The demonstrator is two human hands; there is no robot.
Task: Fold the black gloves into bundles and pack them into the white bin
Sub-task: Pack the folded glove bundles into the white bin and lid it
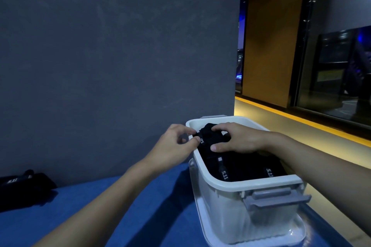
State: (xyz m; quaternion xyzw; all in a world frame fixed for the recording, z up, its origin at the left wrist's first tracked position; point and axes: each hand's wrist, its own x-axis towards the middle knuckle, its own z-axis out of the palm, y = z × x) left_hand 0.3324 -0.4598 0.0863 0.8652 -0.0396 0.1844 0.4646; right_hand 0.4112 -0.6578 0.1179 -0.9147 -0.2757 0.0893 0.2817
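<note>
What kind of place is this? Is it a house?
Probably not a home: more like a workroom in a shop or office building. There's a bare grey wall, a blue-covered table holding a white bin of black gloves, and big glass panes with a lit yellow strip.

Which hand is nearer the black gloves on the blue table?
Left. The left hand is right of the black gloves, by the white bin; the right hand is farther right.

Black glove bundles [243,166] inside white bin [251,184]
</note>
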